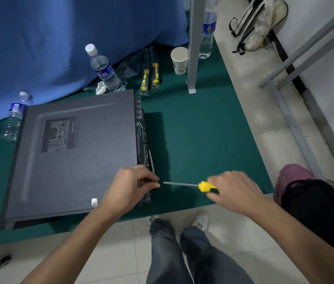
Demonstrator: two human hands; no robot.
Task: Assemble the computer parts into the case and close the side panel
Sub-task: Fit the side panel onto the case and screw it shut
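Observation:
A dark grey computer case [75, 156] lies flat on the green mat [203, 140], its vented side panel [84, 128] on top and its rear ports facing right. My right hand [235, 189] grips the yellow handle of a screwdriver [203, 185]. The metal shaft points left at the case's rear edge near the front corner. My left hand [129, 185] rests on that corner, fingers pinched around the shaft's tip; whether a screw sits between them is hidden.
Three water bottles [104, 70] [15, 117] [208, 31] and a paper cup [179, 60] stand behind the case. Two bagged yellow screwdrivers [149, 76] lie by a grey table leg [192, 48]. Blue cloth [59, 37] hangs at the back. A black bag [321, 212] sits at right.

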